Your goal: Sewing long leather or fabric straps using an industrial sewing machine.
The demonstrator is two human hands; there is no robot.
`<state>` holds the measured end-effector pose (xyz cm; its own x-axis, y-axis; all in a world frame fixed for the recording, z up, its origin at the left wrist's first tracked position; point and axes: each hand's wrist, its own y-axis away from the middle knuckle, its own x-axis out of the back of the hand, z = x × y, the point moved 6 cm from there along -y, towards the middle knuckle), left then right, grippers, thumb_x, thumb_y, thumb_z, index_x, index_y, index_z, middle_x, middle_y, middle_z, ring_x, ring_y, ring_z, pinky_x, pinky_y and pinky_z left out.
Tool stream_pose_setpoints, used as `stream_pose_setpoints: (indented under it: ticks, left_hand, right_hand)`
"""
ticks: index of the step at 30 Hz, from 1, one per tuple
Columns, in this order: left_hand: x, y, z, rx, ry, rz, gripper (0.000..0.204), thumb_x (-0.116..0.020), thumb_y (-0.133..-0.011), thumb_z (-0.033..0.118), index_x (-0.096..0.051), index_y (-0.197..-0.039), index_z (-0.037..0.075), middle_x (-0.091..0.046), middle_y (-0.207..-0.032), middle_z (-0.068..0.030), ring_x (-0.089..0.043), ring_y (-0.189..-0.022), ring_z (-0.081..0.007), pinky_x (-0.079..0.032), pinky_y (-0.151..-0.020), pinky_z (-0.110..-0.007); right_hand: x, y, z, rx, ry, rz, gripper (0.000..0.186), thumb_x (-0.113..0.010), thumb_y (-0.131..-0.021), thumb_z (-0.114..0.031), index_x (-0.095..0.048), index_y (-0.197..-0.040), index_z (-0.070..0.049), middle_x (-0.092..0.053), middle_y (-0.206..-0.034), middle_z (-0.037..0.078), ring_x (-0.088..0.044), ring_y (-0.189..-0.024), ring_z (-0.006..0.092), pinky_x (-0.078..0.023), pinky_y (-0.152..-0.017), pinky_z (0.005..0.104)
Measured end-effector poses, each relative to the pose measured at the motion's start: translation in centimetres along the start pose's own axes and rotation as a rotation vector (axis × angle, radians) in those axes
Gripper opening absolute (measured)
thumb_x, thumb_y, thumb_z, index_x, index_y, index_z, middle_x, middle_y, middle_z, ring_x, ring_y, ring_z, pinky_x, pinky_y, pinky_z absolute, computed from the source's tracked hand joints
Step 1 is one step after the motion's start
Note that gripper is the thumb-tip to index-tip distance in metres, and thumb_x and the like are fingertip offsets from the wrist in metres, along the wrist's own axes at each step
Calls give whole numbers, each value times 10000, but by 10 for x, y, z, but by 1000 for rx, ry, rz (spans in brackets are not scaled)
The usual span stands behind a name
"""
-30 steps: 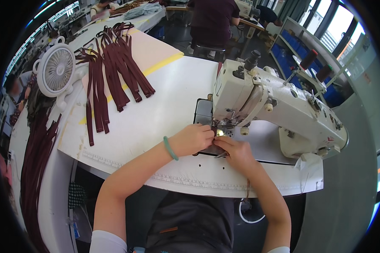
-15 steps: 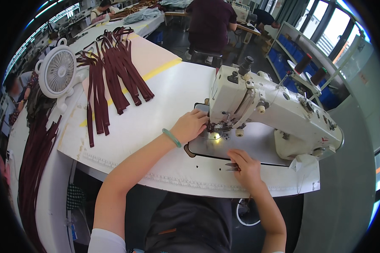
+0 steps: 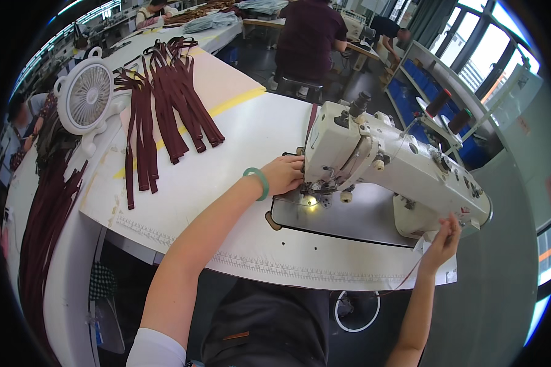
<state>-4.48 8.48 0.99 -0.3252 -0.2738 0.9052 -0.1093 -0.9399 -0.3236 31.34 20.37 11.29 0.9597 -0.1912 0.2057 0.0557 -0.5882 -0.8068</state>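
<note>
My left hand [image 3: 286,175], with a green bangle at its wrist, is closed beside the needle area of the white sewing machine [image 3: 404,150]. Its fingertips are partly behind the machine head, hiding whatever they hold. A narrow maroon strip [image 3: 312,119] shows just behind that head. My right hand [image 3: 442,246] is raised at the machine's right end, fingers drawn together; their contents are too small to make out. Below that hand a thin dark red thread [image 3: 408,276] hangs over the table's front edge. The machine's lamp lights the metal bed plate [image 3: 355,214].
Several maroon strips [image 3: 171,116] lie in bundles at the back left, near a white fan [image 3: 87,98]. More strips [image 3: 49,226] hang at the far left. Thread cones [image 3: 438,103] stand behind the machine. A person in maroon [image 3: 309,40] sits ahead.
My right hand has moved right and up from the table's front to the machine's end; the thread snips it held no longer show. A maroon strip now appears behind the machine head.
</note>
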Motion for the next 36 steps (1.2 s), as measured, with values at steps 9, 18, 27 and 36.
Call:
stream_pose_setpoints:
  ticks: [9, 18, 27, 36]
  left_hand:
    - [5, -8, 10, -64, -2, 52, 218, -530, -795, 161, -615, -961, 49, -553, -1066, -67, -411, -1155, -257, -334, -965, -338]
    - [7, 12, 1, 16, -78, 115, 206, -540, -798, 192, -637, -910, 48, -574, -1005, -68, -433, -1120, -248, -312, -982, -327]
    - [26, 39, 39, 202, -122, 144, 96, -614, -727, 180, -647, -755, 94, -555, -779, -10, -526, -828, -191, -470, -692, -302]
    - [22, 34, 47, -2, -27, 226, 203, -605, -675, 54, -662, -857, 123, -534, -827, -23, -512, -827, -192, -462, -698, -290]
  right_hand:
    - [165, -206, 235, 13, 1193, 105, 405, -385, -913, -290, -495, -1158, 14, -527, -1119, 162, -505, -1015, 268, -372, -899, 331]
    - [147, -131, 294, -528, 366, 81, 470, -430, -887, -447, -521, -1018, -5, -578, -868, 70, -545, -726, 150, -434, -584, 256]
    - [155, -133, 275, -592, 199, 60, 461, -419, -885, -470, -516, -1046, -49, -560, -865, 23, -523, -689, 110, -414, -529, 231]
    - [166, -157, 269, -637, 388, -142, 453, -425, -881, -465, -511, -1040, -49, -562, -857, 41, -534, -700, 129, -438, -521, 251]
